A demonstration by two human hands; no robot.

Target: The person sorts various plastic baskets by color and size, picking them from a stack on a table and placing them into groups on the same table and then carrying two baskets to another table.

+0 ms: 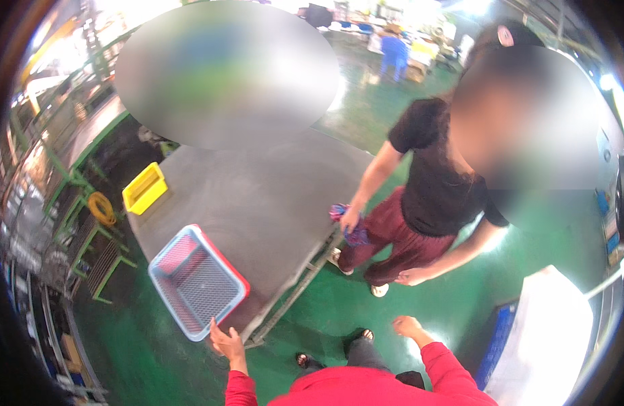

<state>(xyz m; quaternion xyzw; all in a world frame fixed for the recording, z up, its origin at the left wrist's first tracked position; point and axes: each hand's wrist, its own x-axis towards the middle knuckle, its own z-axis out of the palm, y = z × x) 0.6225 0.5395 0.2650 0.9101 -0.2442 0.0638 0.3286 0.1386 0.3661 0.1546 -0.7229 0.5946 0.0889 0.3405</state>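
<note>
A light blue-grey mesh basket [203,287] sits at the near left edge of a dark table [285,183], with a red basket [243,277] showing around its far and right sides, apparently nested with it. At the basket's near corner is my left hand [228,345], fingers apart and the forefinger at the rim. Whether it presses on the rim I cannot tell. My right hand [408,327] hangs in the air over the green floor, fingers loosely curled, with nothing visible in it. The inside of the basket looks bare.
A yellow bin [145,189] stands on the table's left edge. Across from me, right of the table, stands a person [433,176] holding a patterned cloth [354,233]. A white-topped stack with a blue crate [496,345] is at my right; green metal racks [102,260] line the left.
</note>
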